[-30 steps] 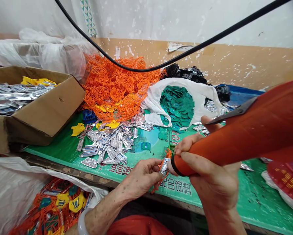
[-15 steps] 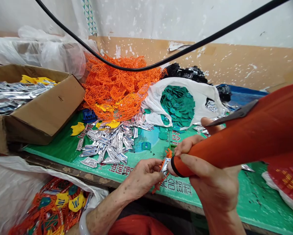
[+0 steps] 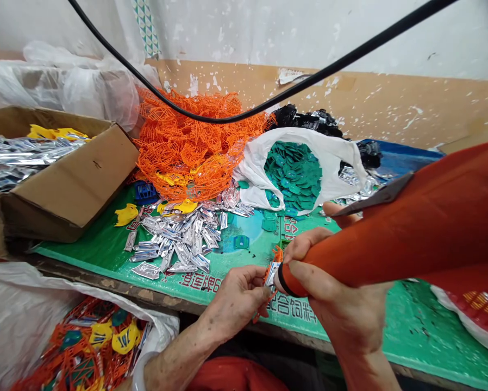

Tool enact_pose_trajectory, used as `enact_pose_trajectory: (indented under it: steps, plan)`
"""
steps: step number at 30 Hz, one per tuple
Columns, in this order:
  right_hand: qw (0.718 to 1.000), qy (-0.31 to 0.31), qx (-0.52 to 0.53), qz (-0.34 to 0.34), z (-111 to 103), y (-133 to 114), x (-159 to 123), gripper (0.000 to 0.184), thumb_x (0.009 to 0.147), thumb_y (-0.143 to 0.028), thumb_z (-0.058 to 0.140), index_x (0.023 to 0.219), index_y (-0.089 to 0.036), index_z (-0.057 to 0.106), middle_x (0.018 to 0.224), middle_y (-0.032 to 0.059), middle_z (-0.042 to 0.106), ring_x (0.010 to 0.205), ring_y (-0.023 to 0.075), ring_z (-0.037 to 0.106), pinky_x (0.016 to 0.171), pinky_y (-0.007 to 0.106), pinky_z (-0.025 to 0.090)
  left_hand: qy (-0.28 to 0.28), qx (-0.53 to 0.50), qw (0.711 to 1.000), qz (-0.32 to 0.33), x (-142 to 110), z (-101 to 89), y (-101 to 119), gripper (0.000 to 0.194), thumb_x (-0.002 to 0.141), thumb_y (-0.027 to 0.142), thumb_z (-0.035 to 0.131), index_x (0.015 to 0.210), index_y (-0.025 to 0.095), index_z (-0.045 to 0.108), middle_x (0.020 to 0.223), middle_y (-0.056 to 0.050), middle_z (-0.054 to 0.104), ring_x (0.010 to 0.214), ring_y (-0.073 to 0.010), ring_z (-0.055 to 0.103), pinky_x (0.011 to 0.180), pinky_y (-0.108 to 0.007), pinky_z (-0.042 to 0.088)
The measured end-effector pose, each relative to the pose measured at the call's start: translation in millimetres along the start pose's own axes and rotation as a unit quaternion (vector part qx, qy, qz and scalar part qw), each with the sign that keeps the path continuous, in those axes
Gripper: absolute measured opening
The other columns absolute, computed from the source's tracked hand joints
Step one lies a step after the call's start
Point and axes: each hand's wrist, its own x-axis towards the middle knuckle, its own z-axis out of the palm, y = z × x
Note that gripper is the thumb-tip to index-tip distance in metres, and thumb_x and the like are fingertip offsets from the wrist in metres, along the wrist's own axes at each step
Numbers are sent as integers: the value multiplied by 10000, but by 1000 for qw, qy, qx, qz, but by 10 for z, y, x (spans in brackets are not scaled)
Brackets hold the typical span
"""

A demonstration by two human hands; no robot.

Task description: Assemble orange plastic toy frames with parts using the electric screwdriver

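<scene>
My left hand (image 3: 238, 298) is closed, pinching a small orange plastic frame (image 3: 277, 254) at the table's front edge. On it lies a silver plate (image 3: 270, 271) with blue marks. My right hand (image 3: 345, 304) is wrapped around a red-orange electric screwdriver (image 3: 402, 228), its dark-banded nose against the plate. The nose hides the exact contact point. A grey lever (image 3: 378, 196) runs along the tool's upper side, with fingers behind it. Left of my hands lies a heap of silver plates (image 3: 187, 239); a lone green piece (image 3: 241, 242) rests behind them.
Orange frames (image 3: 199, 130) are heaped at the back. Beside them a white bag (image 3: 337, 163) holds green pieces. A cardboard box (image 3: 75, 182) stands left; a sack (image 3: 19, 293) of assembled parts sits below the table edge (image 3: 117, 288). A black cable (image 3: 244, 117) hangs across.
The view has shifted slightly, so hands and tool appear a little further left. My left hand still pinches the frame, and the screwdriver's nose stays against the plate.
</scene>
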Motion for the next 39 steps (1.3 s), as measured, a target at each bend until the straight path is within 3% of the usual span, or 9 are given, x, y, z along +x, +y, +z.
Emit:
enact_pose_trajectory:
  steps: [13,23,25,30,35,39]
  plan:
    - [998,-48,-43,-17,-5,17,-42,139,655,-102,659,602,-204,581,659,-28,585,627,146,588,722,372,573,33,-27,999,-22,-37,26,-26,93,569,237,605,611,154,610,540,31,573,446,-93,504,427,-199,378]
    - [998,-56,-4,-8,13,80,-87,153,655,-90,669,679,-215,585,686,-36,585,618,147,591,773,408,567,43,-56,997,-24,-67,-34,-6,101,558,225,651,617,147,626,534,29,564,453,-95,482,437,-211,371]
    - [999,-49,21,-4,25,49,-69,184,651,-90,673,755,-225,604,691,-42,592,616,148,597,766,409,564,34,-45,998,-21,-97,-80,12,139,584,246,668,671,139,659,574,16,584,481,-101,497,468,-221,392]
    - [994,18,105,-10,-17,-116,62,570,651,-103,682,1169,-299,548,683,-59,618,616,163,589,618,349,537,-3,-13,999,-32,-128,-161,5,269,623,264,649,838,113,703,693,-16,630,501,-100,498,497,-237,389]
    - [991,52,117,-39,-139,-152,182,338,658,-85,687,939,-263,628,692,-42,620,607,152,588,551,313,530,10,-26,999,-28,-75,-173,-72,206,674,262,637,826,127,674,679,5,614,509,-84,434,492,-225,306]
    - [992,77,99,-22,-222,-44,221,157,655,-116,733,729,-201,624,696,-17,617,610,151,596,460,273,507,20,-87,995,-36,-51,-182,-103,216,713,328,719,769,136,637,696,2,642,595,-97,505,576,-223,339]
